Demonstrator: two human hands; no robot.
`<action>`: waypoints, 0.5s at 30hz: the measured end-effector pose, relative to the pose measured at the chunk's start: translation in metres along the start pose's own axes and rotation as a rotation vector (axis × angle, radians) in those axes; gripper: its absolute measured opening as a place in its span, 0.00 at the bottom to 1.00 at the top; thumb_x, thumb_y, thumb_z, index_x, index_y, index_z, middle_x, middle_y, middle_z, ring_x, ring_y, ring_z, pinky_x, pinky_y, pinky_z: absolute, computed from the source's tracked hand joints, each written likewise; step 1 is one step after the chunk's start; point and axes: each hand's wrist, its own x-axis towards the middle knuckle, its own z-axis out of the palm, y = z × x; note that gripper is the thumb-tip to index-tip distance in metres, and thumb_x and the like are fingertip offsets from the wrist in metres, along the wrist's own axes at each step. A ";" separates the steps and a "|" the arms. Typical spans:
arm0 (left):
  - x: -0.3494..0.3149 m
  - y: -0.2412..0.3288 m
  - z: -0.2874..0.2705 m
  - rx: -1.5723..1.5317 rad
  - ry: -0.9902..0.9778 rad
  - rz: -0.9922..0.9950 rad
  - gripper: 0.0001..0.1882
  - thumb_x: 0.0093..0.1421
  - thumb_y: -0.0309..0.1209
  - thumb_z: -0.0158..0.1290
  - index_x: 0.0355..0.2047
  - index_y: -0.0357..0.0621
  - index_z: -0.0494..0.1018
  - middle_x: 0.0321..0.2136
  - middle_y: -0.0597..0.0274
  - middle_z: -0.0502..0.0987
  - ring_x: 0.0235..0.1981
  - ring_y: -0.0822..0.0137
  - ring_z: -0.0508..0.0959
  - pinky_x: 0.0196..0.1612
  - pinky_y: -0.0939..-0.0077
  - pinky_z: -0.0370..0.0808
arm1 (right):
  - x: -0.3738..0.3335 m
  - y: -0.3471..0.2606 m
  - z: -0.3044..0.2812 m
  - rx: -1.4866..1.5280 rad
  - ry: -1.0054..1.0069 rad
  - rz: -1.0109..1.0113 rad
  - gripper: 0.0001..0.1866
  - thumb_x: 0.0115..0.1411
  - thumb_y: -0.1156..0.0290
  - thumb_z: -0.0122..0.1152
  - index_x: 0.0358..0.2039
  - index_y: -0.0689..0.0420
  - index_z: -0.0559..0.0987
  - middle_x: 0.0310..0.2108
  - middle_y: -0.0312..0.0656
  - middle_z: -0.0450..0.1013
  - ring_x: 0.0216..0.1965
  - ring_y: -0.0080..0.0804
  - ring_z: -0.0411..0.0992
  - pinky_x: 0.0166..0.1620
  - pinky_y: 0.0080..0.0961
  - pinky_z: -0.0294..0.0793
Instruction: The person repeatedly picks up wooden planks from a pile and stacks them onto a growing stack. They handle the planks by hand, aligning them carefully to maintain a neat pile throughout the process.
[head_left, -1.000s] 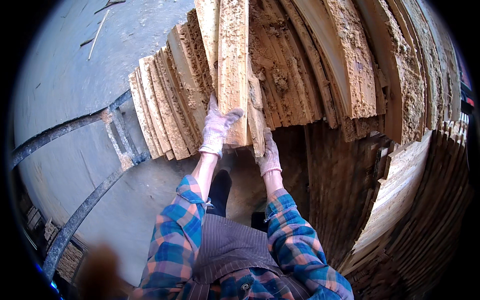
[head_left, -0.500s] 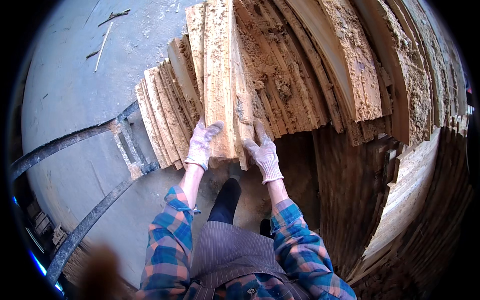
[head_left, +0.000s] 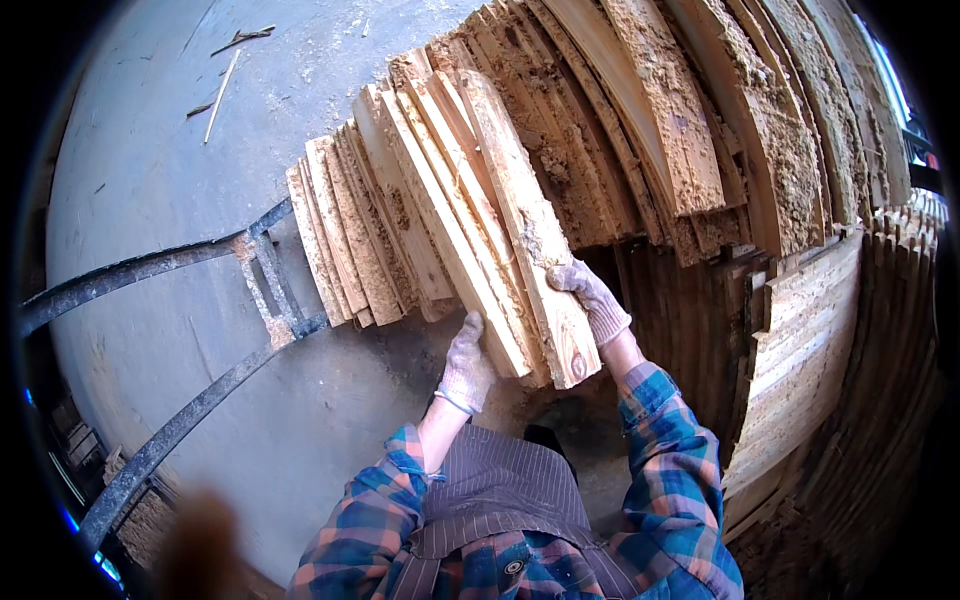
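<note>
Between my two gloved hands is a bundle of several long wooden boards (head_left: pixel 540 250), pale and crusted with sawdust, slanting from upper left to lower right. My left hand (head_left: pixel 468 366) presses against the bundle's left side near its near end. On the opposite side my right hand (head_left: pixel 592 296) is wrapped over the outermost board, thumb on top. Its near end face shows a dark knot. The fingers under the boards are hidden. Directly to the left stands a row of similar boards (head_left: pixel 345 225) on edge.
Sawdust-covered boards (head_left: pixel 660 120) fill the far right. Lower right is a stacked pile of planks (head_left: pixel 805 340). A dark metal frame (head_left: pixel 180 262) curves across the left, over a grey floor (head_left: pixel 150 180) with thin wood splinters (head_left: pixel 222 95).
Both hands have moved right, and the bundle has swung with them, its near end now further right and closer to me. The boards have spread slightly apart at the top.
</note>
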 end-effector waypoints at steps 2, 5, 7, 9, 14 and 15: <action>-0.005 0.016 -0.015 0.207 0.100 0.028 0.24 0.58 0.45 0.57 0.49 0.43 0.70 0.42 0.63 0.75 0.42 0.67 0.76 0.47 0.71 0.74 | -0.021 -0.001 -0.006 0.067 0.128 0.089 0.26 0.49 0.73 0.63 0.49 0.68 0.71 0.39 0.47 0.75 0.37 0.35 0.75 0.46 0.28 0.75; 0.003 0.058 0.001 0.390 -0.024 0.137 0.30 0.55 0.50 0.57 0.51 0.43 0.68 0.42 0.59 0.75 0.43 0.64 0.76 0.47 0.69 0.74 | -0.009 0.042 -0.047 0.079 0.009 0.042 0.24 0.48 0.75 0.65 0.47 0.68 0.73 0.39 0.46 0.75 0.38 0.32 0.75 0.47 0.26 0.74; 0.002 0.063 0.025 0.470 0.094 0.186 0.39 0.52 0.56 0.58 0.55 0.40 0.65 0.46 0.55 0.74 0.45 0.60 0.75 0.49 0.67 0.74 | -0.008 0.044 -0.017 -0.241 -0.024 -0.076 0.25 0.45 0.77 0.68 0.46 0.68 0.74 0.38 0.42 0.76 0.37 0.28 0.74 0.46 0.24 0.73; -0.002 0.065 0.020 0.393 0.044 0.213 0.41 0.51 0.57 0.58 0.56 0.39 0.64 0.47 0.54 0.73 0.46 0.59 0.75 0.50 0.66 0.74 | -0.015 0.041 0.003 -0.403 -0.012 -0.153 0.25 0.45 0.75 0.70 0.45 0.66 0.75 0.36 0.40 0.77 0.35 0.25 0.73 0.42 0.22 0.73; -0.053 0.041 0.006 0.388 -0.041 0.207 0.50 0.47 0.61 0.59 0.59 0.37 0.57 0.51 0.52 0.70 0.49 0.56 0.74 0.52 0.62 0.73 | -0.094 0.045 0.028 -0.304 -0.014 -0.153 0.35 0.39 0.72 0.73 0.50 0.64 0.73 0.45 0.40 0.74 0.44 0.26 0.72 0.53 0.25 0.69; -0.062 0.033 0.007 0.412 -0.104 0.210 0.49 0.50 0.61 0.55 0.60 0.39 0.55 0.53 0.51 0.68 0.51 0.55 0.72 0.53 0.59 0.72 | -0.112 0.046 0.021 -0.243 -0.044 -0.180 0.32 0.42 0.75 0.73 0.50 0.64 0.73 0.45 0.39 0.74 0.46 0.24 0.70 0.54 0.23 0.66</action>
